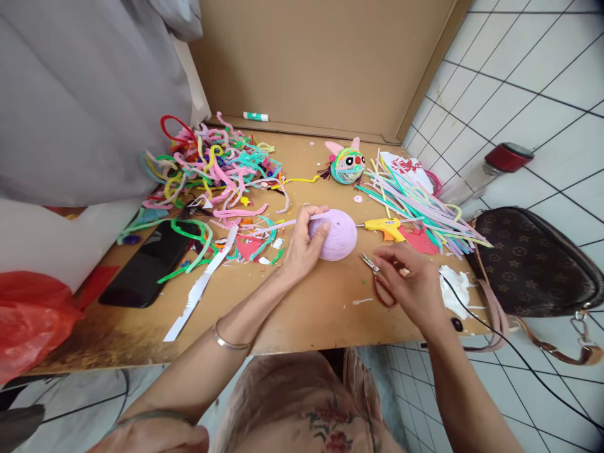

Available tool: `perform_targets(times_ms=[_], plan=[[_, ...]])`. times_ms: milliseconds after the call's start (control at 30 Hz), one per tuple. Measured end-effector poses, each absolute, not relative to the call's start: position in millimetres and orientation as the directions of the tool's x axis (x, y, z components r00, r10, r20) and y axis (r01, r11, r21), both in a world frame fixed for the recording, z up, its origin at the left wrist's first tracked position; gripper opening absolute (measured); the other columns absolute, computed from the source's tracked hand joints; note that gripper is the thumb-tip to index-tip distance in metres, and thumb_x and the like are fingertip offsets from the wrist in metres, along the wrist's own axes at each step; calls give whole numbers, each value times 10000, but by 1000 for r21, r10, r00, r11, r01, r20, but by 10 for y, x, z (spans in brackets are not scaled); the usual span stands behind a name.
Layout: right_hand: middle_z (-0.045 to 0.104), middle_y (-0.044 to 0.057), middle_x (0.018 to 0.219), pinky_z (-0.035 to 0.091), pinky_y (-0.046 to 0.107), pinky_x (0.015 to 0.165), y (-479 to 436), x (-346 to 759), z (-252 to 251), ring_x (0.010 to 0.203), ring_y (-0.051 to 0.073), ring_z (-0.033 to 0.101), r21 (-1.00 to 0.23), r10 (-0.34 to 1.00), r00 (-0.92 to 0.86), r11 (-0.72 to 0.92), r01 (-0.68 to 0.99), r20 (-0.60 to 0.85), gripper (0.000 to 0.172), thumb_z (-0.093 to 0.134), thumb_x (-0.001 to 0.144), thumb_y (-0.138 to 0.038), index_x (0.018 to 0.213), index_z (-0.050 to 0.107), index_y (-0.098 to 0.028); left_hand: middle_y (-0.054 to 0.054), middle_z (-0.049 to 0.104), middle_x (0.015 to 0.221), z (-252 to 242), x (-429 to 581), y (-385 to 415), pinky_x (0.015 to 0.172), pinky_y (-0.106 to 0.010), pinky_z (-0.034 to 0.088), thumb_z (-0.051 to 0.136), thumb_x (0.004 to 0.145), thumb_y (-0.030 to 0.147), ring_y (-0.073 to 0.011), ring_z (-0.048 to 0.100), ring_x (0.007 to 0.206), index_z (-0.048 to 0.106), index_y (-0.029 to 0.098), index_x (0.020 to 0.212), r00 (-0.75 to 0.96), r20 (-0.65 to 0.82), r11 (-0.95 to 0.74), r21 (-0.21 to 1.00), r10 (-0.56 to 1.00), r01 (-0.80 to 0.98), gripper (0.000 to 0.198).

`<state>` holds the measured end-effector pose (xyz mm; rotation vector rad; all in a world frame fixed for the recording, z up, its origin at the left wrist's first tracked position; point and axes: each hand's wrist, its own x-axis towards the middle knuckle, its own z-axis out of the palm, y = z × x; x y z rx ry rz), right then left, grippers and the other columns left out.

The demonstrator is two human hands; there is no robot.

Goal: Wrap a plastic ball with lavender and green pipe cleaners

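My left hand [302,248] is closed round a lilac ball [336,236] wound in neat coils of fuzzy pipe cleaner. A loose lilac end runs left from the ball past my fingers. To the right, my right hand [413,277] is curled over a small pair of scissors [383,290] with red handles. Their blades point up and left toward the ball, and my fingers hide part of the handles. Just beyond the scissors lies a yellow glue gun [384,228], its nozzle close to the ball.
Tangled pipe cleaners [221,167] heap at the back left, straight ones [415,204] at the right. A finished animal head [348,165] sits between. Around the edges are a phone [146,270], paper strip [201,286], glue stick [255,116], bottle [486,167], handbag [538,261] and cord [509,352].
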<state>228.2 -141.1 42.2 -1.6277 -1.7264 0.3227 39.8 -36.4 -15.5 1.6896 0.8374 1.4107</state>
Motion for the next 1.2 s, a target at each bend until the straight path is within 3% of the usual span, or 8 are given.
perform_targets(times_ms=[100,433,767,867,967,1067,1200], plan=[[695,49,841,475,320,694,-1282,1981,406,751,188,611,-721,881,168,237,651,442,145,593,906,-327,891,695,-225,-117,606,1247,-182,408,-362,1024,-407,465,550,934,433,-209,594,1168,445,220,1079,154,478,-483,876,865,-6,278],[680,36,829,478,316,687,-850,1786,308,698,171,594,-760,884,206,218,613,420,120,648,840,-316,885,710,-223,-126,589,1273,-164,407,-380,1031,-389,484,578,921,442,-204,607,1198,354,247,1273,156,455,-456,890,877,-30,461],[581,-10,638,350,269,582,-722,1868,493,586,134,491,-713,951,48,196,673,307,46,623,779,-241,756,648,-211,-102,675,1191,-123,370,-385,929,-362,520,470,975,477,-191,656,1100,400,241,1035,138,412,-412,911,900,-34,253],[543,-24,587,320,265,574,-701,1904,554,571,128,467,-685,957,-6,211,698,289,45,618,769,-223,727,631,-213,-96,703,1138,-96,346,-379,941,-381,524,421,994,483,-195,676,1069,396,251,1206,121,397,-394,918,910,-46,315],[555,-21,591,319,263,580,-684,1938,583,582,130,479,-645,954,-38,230,729,297,47,613,762,-212,718,632,-211,-102,678,1210,-79,331,-368,993,-384,510,440,988,493,-202,659,1146,320,286,1406,94,402,-401,915,911,-32,481],[584,-12,611,324,264,590,-668,1958,590,592,132,493,-619,949,-59,248,745,309,65,603,765,-215,709,635,-208,-104,623,1324,-64,324,-358,1027,-388,499,478,966,520,-220,604,1249,407,297,1409,107,439,-442,897,892,10,501],[584,-11,607,318,262,584,-657,1963,589,576,126,478,-633,951,-70,253,732,300,86,595,770,-210,688,623,-204,-110,650,1290,-40,319,-362,1090,-437,457,578,918,509,-258,573,1284,635,224,1160,190,468,-487,870,863,70,378]])
